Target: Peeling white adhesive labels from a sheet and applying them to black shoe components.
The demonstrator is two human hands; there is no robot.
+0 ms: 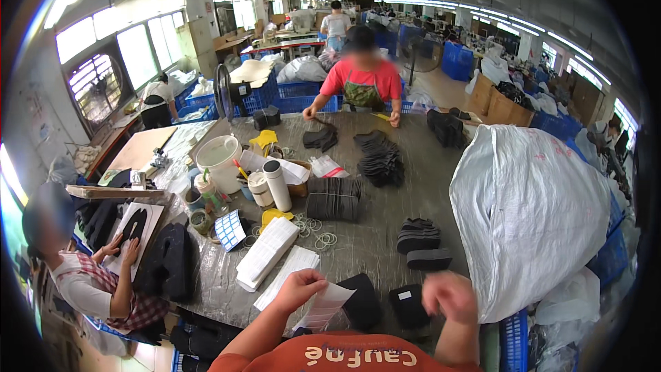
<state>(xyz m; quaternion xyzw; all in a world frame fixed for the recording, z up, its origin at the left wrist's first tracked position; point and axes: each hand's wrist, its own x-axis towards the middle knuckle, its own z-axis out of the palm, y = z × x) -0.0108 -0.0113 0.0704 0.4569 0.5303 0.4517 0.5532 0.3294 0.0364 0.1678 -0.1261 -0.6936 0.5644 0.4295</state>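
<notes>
My left hand (300, 291) pinches a white sheet (326, 308) with faint pinkish lines, perhaps a sticker sheet, over the near table edge. A plain black foam-like piece (361, 301) lies just right of the sheet. Beside it, another black piece (409, 308) carries a small white label (405, 295). My right hand (450, 295) is raised at the right of that labelled piece, apart from it. Its fingers look curled but are blurred, so whether they hold anything cannot be told. Farther up the table lie stacked dark grey pieces (420, 238).
White paper stacks (267, 253), rubber bands (326, 240), a white bottle (277, 184) and a tied black bundle (333, 198) lie left and ahead. A big white sack (530, 213) bulges at the right. One co-worker (363, 76) handles black pieces across the table; another (103, 275) works at left.
</notes>
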